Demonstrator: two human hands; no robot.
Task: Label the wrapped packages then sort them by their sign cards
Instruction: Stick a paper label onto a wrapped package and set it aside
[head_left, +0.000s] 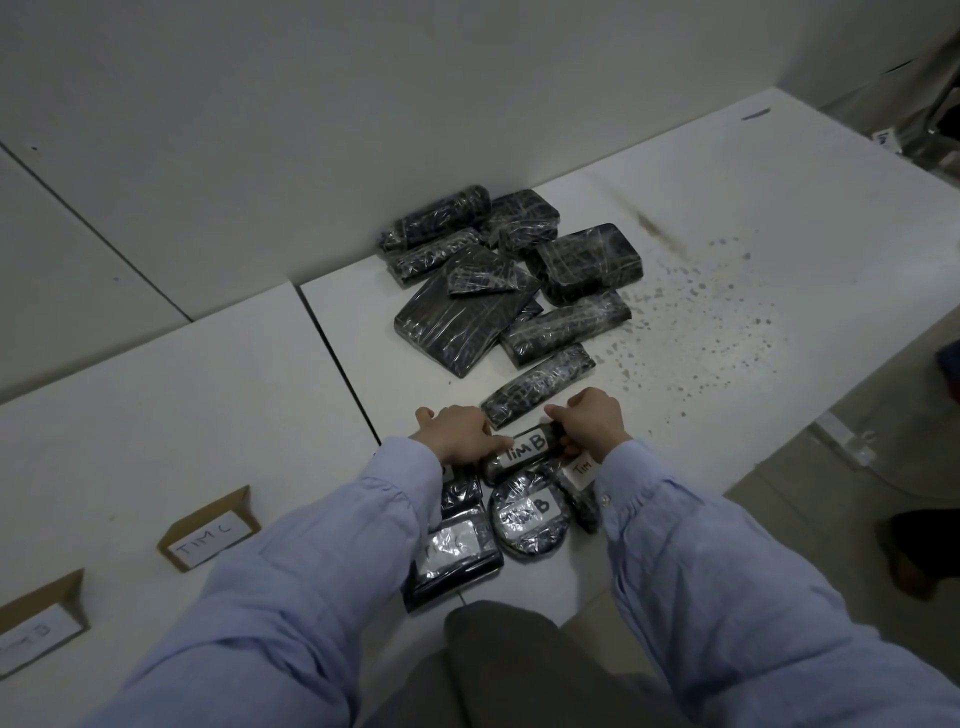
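Note:
A black plastic-wrapped package with a white label reading "TIM B" lies between my hands. My right hand grips its right end with curled fingers. My left hand rests on its left end, fingers pressing on the label's edge. Below it lie a round labelled package, a flat labelled one and another labelled one partly under my right wrist. Several unlabelled wrapped packages are heaped farther back. Two cardboard sign cards stand at the left: "TIM C" and one ending in "B".
Two white tables meet at a dark seam left of the packages. The right table has dark speckles. A wall runs behind. Floor and a dark shoe show at the right. A dark chair back is under my arms.

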